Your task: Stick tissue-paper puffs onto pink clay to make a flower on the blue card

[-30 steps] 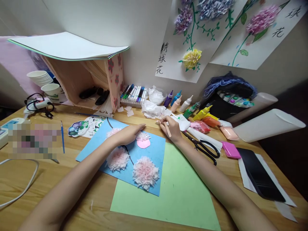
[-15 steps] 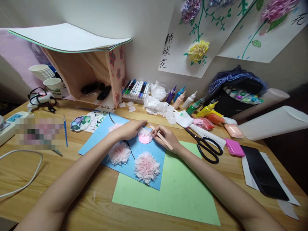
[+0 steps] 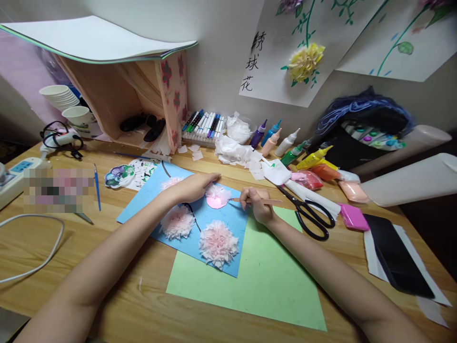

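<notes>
A blue sheet (image 3: 143, 202) lies askew on the table, bearing fluffy pink-and-white paper flowers, such as the full one (image 3: 218, 244) near its front corner. My left hand (image 3: 193, 187) rests flat across the sheet's upper part, fingers stretched out and empty. Just right of its fingertips is a partly covered pink disc (image 3: 217, 202), with white tissue ruffles along its top. My right hand (image 3: 257, 204) pinches a flat wooden craft stick (image 3: 273, 202), whose tip is at the disc's right edge. Whether something clings to the tip is too small to tell.
A green sheet (image 3: 246, 300) lies under the blue one. To the right are black-handled scissors (image 3: 314, 219), a black phone (image 3: 396, 255) and a pink packet (image 3: 353, 217). Crumpled white tissue (image 3: 233, 150), paint bottles (image 3: 271, 142) and markers (image 3: 205, 125) line the back.
My right hand has moved right, and the craft stick has swung to nearly level, its tip now at the disc's right edge. White tissue now spreads further over the disc. My left hand stays put.
</notes>
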`<state>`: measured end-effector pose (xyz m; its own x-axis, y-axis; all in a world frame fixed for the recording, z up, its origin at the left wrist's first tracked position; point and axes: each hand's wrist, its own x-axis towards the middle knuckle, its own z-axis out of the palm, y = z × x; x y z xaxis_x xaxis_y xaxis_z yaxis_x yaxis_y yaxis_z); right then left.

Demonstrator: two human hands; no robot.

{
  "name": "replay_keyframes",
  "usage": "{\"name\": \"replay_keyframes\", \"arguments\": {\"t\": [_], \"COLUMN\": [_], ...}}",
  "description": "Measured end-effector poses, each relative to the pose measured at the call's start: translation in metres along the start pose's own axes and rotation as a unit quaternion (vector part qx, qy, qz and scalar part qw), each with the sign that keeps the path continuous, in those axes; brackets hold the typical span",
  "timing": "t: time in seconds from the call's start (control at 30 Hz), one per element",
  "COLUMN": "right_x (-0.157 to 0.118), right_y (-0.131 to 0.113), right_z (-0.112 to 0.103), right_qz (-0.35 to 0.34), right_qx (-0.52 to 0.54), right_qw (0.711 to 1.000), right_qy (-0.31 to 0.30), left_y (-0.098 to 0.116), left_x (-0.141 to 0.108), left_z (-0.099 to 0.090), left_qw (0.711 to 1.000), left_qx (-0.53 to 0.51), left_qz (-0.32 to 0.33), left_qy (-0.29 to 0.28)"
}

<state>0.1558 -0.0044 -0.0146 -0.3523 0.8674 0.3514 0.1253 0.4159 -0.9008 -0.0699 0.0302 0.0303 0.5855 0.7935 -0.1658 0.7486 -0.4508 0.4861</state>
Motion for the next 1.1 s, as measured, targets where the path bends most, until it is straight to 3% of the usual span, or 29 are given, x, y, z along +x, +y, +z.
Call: {"name": "replay_keyframes", "arguments": {"t": [0.43, 0.87, 1.1], "right_x": [0.006, 0.008, 0.023], "right_y": [0.0, 0.003, -0.006], "right_z": [0.003, 0.006, 0.015], "right_qz": [-0.007, 0.007, 0.058], "right_qx": [-0.089, -0.093, -0.063], "right_qw": [0.994, 0.994, 0.995], "right_qy": [-0.067, -0.065, -0.052], "left_y": [-0.003, -0.007, -0.005], "left_x": [0.002, 0.003, 0.003], "left_z": [0.003, 0.006, 0.005], "left_qw": [1.0, 1.0, 1.0], "left_qx": [0.003, 0.015, 0.024], "left_qz": [0.006, 0.019, 0.018], "left_qy": [0.002, 0.008, 0.009]}}
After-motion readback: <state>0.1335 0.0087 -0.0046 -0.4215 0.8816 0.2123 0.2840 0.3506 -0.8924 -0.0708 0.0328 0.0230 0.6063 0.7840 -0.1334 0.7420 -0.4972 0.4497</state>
